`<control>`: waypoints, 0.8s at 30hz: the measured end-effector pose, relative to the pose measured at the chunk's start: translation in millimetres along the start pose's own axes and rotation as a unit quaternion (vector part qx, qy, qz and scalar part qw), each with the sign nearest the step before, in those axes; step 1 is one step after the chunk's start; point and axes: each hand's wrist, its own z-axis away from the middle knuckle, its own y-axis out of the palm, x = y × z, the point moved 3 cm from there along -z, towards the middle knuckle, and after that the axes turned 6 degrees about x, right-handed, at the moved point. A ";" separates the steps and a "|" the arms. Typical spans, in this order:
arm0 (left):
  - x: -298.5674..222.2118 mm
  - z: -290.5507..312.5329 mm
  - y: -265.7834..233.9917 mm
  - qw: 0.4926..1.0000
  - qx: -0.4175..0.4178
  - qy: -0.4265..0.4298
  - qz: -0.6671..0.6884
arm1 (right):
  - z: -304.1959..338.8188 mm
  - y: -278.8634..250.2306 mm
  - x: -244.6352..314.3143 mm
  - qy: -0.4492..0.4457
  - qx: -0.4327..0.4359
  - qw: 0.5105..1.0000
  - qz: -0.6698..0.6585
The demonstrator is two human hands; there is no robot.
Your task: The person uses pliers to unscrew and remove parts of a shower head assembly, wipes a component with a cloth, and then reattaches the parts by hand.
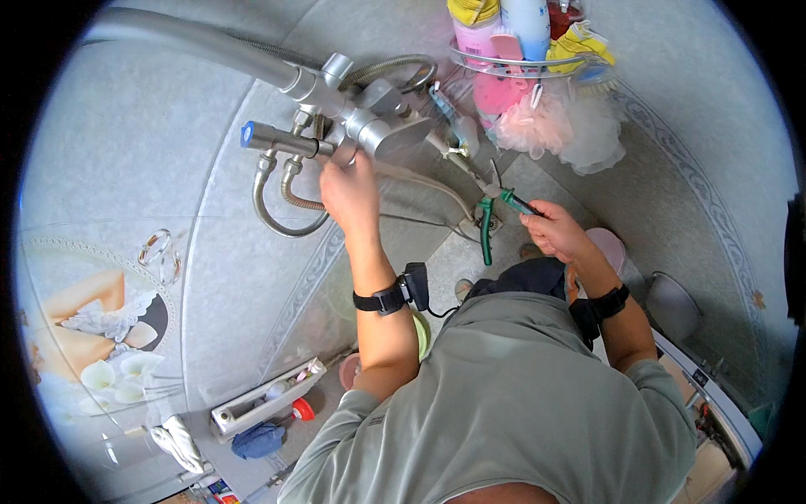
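**Two bare hands at work below a shower mixer, pliers spread in the right**

We see the right hand (554, 228) near 3 o'clock, its fingers curled closed around one handle of a pair of green-handled pliers (487, 223). The tool sits toward 2 o'clock from the centre, its handles spread well apart and its second handle hanging free of the palm. We cannot tell whether its jaws bite on anything.

At 11 o'clock, the left hand (351, 193) is raised to the chrome shower mixer (323, 88), fingers bent in just below the body. Blur hides the fingertips, and we cannot tell whether they grip the metal or merely lie against it. Beside that hand, at 10 o'clock, we find a blue-capped cylindrical valve (281, 141) with braided hoses (262, 202) looping beneath it.

Toward 1 o'clock, a wire corner shelf (554, 65) carries bottles (525, 29) and yellow cloths (579, 46), with a pink mesh bath puff (533, 126) hanging below. We note a black strap (382, 300) around the left forearm.
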 end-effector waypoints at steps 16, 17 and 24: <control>-8.9 3.3 -9.1 0.997 0.033 -0.038 -0.066 | 7.4 -8.0 -2.9 -0.024 -0.047 0.999 -0.011; -12.5 3.7 -11.2 0.993 0.029 -0.052 -0.105 | 7.3 -8.6 -3.7 -0.022 -0.046 0.999 -0.014; -7.0 1.1 1.3 0.999 -0.040 -0.009 -0.005 | 10.1 -11.5 0.2 -0.018 -0.050 0.999 -0.009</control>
